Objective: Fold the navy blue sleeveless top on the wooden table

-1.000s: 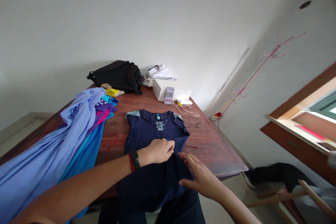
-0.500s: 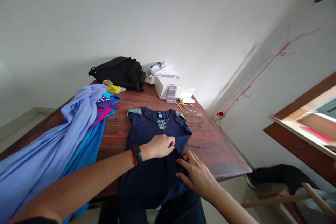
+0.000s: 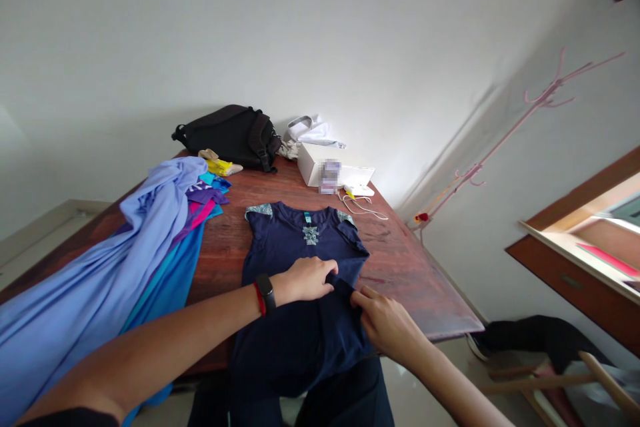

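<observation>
**Fingers (image 3: 327,271) of both hands closed on a fold of a navy T-shirt (image 3: 300,340)**

The left hand (image 3: 303,280) was curled, its fingertips bearing down on the folded cloth, and the right hand (image 3: 387,327) pinched the same fold (image 3: 343,287) between thumb and fingers, just beside the left. A black wristband (image 3: 267,293) and a red bracelet (image 3: 259,299) circled the left wrist. The navy T-shirt lay face up on a reddish-brown wooden table (image 3: 415,280), collar away from the person, with its lower part hanging over the near edge. Patterned grey-green shoulder panels (image 3: 259,211) edged it, an embroidered motif (image 3: 311,235) sat on its chest, and a teal neck tag (image 3: 307,217) was too small to read.

Left of the navy T-shirt lay a stack of clothes: periwinkle-blue fabric (image 3: 100,267) over teal (image 3: 165,297), with purple and pink pieces (image 3: 200,203) showing. Beyond the navy T-shirt stood a white box (image 3: 313,163), its label (image 3: 330,177) blurred beyond reading, with a white charger (image 3: 359,190) and cable (image 3: 365,210) beside it. Farther past the navy T-shirt were a yellow item (image 3: 219,167), a black backpack (image 3: 230,137) and crumpled white cloth (image 3: 313,133). To its right, a pink coat rack (image 3: 545,100) leaned against the white wall (image 3: 250,27), near a wood-framed window (image 3: 575,227), with a chair (image 3: 545,383) below.
</observation>
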A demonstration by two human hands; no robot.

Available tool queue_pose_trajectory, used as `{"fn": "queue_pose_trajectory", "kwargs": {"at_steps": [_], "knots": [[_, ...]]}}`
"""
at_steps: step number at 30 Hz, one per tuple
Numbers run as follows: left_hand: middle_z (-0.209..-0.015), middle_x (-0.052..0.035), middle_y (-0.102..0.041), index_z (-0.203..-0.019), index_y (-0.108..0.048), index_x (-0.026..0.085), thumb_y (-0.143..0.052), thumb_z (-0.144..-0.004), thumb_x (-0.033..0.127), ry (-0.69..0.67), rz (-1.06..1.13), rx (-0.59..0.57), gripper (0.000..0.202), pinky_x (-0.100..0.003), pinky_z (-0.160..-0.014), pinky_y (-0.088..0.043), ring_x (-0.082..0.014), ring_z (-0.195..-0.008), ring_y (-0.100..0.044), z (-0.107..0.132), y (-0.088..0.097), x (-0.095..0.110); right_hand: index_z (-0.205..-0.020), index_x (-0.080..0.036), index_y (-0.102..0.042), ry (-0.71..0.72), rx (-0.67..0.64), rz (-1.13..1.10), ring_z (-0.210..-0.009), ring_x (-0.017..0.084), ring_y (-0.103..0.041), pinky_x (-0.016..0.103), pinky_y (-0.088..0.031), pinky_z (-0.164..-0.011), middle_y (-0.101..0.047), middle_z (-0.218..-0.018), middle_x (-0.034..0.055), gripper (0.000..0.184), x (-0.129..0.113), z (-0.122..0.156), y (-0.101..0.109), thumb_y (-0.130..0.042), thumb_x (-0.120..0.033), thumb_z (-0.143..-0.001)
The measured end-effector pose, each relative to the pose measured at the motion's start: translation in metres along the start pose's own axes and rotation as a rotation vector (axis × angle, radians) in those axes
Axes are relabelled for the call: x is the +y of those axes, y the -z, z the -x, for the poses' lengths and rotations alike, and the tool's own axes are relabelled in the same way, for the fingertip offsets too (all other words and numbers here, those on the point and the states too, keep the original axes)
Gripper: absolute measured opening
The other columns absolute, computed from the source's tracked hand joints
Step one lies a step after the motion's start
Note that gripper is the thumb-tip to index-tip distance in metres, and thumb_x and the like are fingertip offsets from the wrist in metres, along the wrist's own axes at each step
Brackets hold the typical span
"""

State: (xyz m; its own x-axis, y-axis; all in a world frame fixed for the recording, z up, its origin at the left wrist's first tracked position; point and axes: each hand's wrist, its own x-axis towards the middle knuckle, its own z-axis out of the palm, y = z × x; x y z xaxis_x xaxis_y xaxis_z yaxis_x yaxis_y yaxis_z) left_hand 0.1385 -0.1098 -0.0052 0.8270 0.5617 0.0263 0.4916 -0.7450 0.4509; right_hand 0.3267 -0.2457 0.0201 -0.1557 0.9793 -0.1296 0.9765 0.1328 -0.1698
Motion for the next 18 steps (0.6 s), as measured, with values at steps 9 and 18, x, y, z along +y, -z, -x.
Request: {"fn": "queue_pose_trajectory", "kwargs": {"at_steps": [9,18], "knots": [[-0.096,-0.004,-0.074,-0.124,-0.057,0.028,-0.068,-0.085,0.034,0.012,0.009,-0.031,0.042,-0.029,-0.069,-0.049,-0.026,-0.088,-0.071,0.0,0.007,0.002,-0.093,-0.02,-0.072,-0.057,-0.319,-0.595,-0.06,0.014,-0.068,0.022,-0.047,-0.056,-0.067,-0.07,-0.0009,0.024,0.021,0.002,0.028,-0.049,-0.016,-0.088],[-0.067,-0.0021,-0.062,-0.077,-0.053,0.019,-0.034,-0.099,0.056,0.034,0.649,-0.155,0.047,-0.025,-0.05,-0.044,-0.0171,-0.056,-0.063,0.003,0.045,0.025,-0.102,-0.017,-0.072,-0.122,-0.223,-1.526,-0.081,0.022,-0.077,0.023,-0.057,-0.062,-0.074,-0.089,0.0056,0.028,0.017,-0.016,0.04,-0.078,-0.035,-0.081]]}}
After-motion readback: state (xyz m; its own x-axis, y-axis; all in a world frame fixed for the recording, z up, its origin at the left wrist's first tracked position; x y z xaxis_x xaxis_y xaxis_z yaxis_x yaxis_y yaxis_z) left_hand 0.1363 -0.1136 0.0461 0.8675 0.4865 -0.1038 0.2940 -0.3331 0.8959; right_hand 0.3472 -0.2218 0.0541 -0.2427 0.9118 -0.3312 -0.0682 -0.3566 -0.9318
